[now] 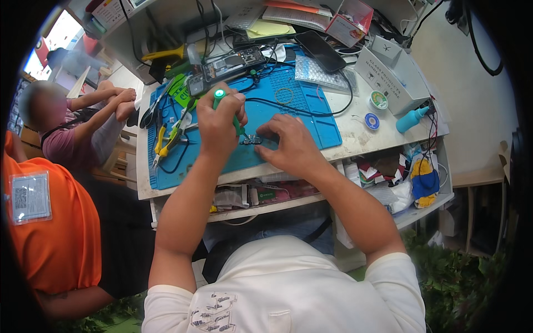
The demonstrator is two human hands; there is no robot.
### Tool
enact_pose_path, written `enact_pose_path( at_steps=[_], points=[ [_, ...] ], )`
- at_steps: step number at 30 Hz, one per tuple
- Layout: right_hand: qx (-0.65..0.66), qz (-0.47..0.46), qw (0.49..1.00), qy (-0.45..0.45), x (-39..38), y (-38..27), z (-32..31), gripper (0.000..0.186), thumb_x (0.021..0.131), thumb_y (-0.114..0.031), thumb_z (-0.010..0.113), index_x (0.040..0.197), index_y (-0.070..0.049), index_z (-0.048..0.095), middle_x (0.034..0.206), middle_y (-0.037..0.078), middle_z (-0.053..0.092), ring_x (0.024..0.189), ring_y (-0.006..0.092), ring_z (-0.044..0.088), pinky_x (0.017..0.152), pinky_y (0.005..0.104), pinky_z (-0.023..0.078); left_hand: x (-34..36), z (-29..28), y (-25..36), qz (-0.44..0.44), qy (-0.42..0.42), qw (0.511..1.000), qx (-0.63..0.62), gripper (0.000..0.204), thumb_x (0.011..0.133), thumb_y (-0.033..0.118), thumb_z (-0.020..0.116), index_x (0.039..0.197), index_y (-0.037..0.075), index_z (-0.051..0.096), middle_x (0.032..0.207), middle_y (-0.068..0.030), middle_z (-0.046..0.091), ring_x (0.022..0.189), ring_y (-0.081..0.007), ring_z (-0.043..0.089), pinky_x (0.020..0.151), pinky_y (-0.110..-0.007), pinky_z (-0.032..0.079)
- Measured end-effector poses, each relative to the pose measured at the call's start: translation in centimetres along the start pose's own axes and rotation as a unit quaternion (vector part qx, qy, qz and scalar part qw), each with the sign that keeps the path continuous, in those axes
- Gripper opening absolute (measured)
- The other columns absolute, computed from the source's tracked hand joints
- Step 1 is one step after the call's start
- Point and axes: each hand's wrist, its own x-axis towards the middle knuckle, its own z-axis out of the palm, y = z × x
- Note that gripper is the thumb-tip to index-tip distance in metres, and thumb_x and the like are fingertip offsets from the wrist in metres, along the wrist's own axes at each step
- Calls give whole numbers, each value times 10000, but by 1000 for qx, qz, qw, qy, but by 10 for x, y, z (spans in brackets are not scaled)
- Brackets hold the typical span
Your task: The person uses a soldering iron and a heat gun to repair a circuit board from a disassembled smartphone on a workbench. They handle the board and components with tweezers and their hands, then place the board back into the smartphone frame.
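Observation:
My left hand (pixel 219 117) is closed round a green screwdriver (pixel 220 95), its shaft slanting down to the right. Under its tip lies a small dark circuit board (pixel 251 140) with metallic parts, on the blue work mat (pixel 216 164). My right hand (pixel 291 141) rests at the board's right end, thumb and forefinger bent round it from either side. Farther back, an opened phone (pixel 233 62) shows its insides. Left of my left hand lie yellow-handled pliers (pixel 161 141) and other hand tools.
A dark phone (pixel 321 51) lies on bubble wrap (pixel 316 72) behind. At the right stand a white box (pixel 388 75), a round tin (pixel 378 100), a blue-labelled spool (pixel 372 121) and a blue bottle (pixel 412 119). A cluttered drawer (pixel 383 177) sits below. A person in orange (pixel 55 222) is close on the left.

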Motion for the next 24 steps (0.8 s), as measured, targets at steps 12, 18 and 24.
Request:
enact_pose_path(
  at_steps=[12,18,24],
  points=[
    [3,-4,1000,-5,1,0,-1,285,835,-203,896,1048,-34,809,987,100,730,1002,316,703,949,462,484,6,-4,-10,19,-20,998,-51,193,1005,126,695,902,101,534,758,-7,459,658,-129,448,583,-328,417],
    [6,-8,1000,-7,0,2,-3,296,835,-209,883,1059,-32,808,995,101,728,1012,311,700,957,458,487,3,36,2,49,92,992,-69,248,995,125,700,852,94,500,738,-1,434,647,-122,422,574,-324,384],
    [13,-11,1000,-15,0,0,-4,301,835,-210,882,1065,-32,804,991,97,721,1017,308,697,959,456,487,-2,4,-8,31,-47,997,-49,200,993,135,700,901,80,531,746,-22,459,662,-145,453,593,-332,428]
  ],
)
